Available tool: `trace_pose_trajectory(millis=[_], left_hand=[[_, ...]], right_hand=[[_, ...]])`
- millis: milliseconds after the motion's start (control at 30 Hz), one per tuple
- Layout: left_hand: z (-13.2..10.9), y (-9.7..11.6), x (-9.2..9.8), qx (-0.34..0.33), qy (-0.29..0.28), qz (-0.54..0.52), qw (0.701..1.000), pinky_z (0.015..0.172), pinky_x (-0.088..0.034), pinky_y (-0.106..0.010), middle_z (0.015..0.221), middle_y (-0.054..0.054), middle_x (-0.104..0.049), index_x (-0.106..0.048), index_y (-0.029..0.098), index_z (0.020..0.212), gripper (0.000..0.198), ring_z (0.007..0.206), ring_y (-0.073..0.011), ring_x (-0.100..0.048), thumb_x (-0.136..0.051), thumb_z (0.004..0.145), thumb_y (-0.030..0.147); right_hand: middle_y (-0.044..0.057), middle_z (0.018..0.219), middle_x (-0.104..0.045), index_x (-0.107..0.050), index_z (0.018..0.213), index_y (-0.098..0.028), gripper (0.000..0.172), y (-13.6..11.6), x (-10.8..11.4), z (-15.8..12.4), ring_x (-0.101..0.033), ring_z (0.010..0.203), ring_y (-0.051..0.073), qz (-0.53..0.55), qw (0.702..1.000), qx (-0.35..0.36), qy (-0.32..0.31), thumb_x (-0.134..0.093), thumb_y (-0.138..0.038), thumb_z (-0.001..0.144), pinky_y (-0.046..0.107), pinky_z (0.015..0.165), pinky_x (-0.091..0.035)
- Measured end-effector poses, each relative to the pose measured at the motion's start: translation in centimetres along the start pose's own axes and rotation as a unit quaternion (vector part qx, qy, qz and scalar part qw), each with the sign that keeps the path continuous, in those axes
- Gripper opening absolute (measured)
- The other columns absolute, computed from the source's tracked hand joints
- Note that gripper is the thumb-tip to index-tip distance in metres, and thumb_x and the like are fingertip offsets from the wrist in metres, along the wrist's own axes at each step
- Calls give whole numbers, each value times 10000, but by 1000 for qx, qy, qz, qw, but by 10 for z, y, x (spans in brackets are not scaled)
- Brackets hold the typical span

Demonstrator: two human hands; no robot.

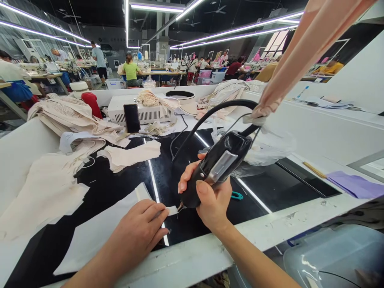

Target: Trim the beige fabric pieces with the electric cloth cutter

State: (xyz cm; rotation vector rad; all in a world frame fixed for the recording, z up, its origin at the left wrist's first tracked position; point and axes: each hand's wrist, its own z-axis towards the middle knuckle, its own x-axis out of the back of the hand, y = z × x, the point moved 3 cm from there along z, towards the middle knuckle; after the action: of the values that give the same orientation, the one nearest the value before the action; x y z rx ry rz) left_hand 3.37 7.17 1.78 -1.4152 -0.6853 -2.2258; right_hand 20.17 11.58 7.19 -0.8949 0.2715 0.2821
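My right hand (211, 196) is closed around a black corded hand tool (222, 160) with a silver plate on its side. The tool tilts down to the left, and its small metal tip (180, 207) is at the end of a narrow white fabric strip (172, 210). My left hand (141, 224) presses the strip down with bent fingers, its thumb underneath out of sight. Part of a larger white fabric piece (93, 228) lies under that hand on the black tabletop (207, 228). A peach cloth tie (288, 76) runs from the tool's cord end up out of view.
Cream fabric pieces (45, 188) lie at the left, with another cut piece (132, 154) further in. Behind stand a phone (132, 118) and a white vented box (120, 108). Teal snips (237, 195) lie right of the tool, near a clear plastic bag (267, 146) and purple cloth (355, 184).
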Motion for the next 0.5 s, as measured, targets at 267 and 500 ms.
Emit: trace_pose_trajectory(millis=[267,500], left_hand=[[-4,-10,1,-11,28,-3,1000,913,-587,-446,1176,-101,-679,-601,132,1200,219,1046,-264,-652,-471,1027,172],[-2,-8,0,-9,46,5,999,945,-591,-414,1176,-105,-691,-616,126,1188,214,1062,-255,-668,-499,1017,181]], right_hand=[[-36,816,-642,-551,1179,-266,370,-1,4,0,-611,565,115,-7,1000,1,6,-734,-350,869,278,517,-526],[-32,801,-634,-563,1172,-261,383,-4,5,4,-619,558,124,-22,1000,-4,7,-746,-357,850,276,497,-529]])
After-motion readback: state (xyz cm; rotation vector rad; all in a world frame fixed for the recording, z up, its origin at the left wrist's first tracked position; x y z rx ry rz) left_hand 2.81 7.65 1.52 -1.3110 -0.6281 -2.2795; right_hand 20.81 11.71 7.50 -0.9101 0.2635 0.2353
